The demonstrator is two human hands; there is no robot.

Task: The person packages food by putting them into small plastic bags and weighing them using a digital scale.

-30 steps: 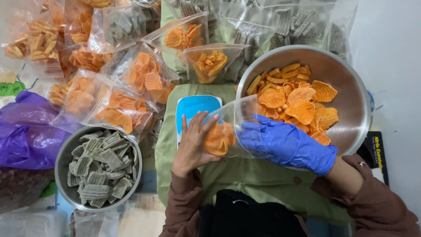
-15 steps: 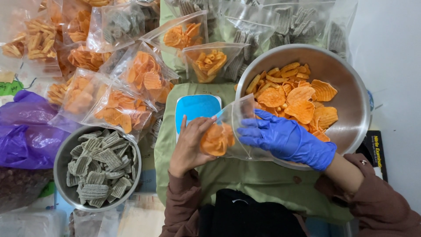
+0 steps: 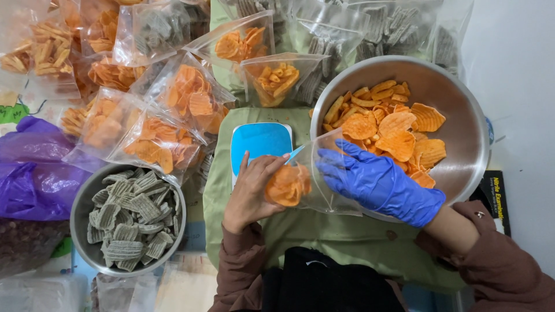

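Observation:
My bare left hand (image 3: 251, 190) grips the side of a clear plastic bag (image 3: 315, 199) that holds a small heap of orange chips (image 3: 287, 185). Inside the bag's open mouth rests my right hand (image 3: 378, 182) in a blue glove, fingers spread, nothing visibly in them. The bag lies tilted against the rim of a large steel bowl (image 3: 462, 156) part full of orange ridged chips (image 3: 393, 130). A small blue-topped scale (image 3: 260, 141) sits on the green cloth just beyond my left hand.
A smaller steel bowl (image 3: 81, 242) of grey-green ridged crackers stands at the left. Several filled clear bags of orange chips (image 3: 185, 101) and grey crackers (image 3: 358, 29) are piled at the back. Purple plastic bag (image 3: 29, 167) at far left. White wall at right.
The chips have settled deeper into the bag. My gloved right hand has shifted slightly inside the bag's mouth; my left hand keeps its hold on the bag.

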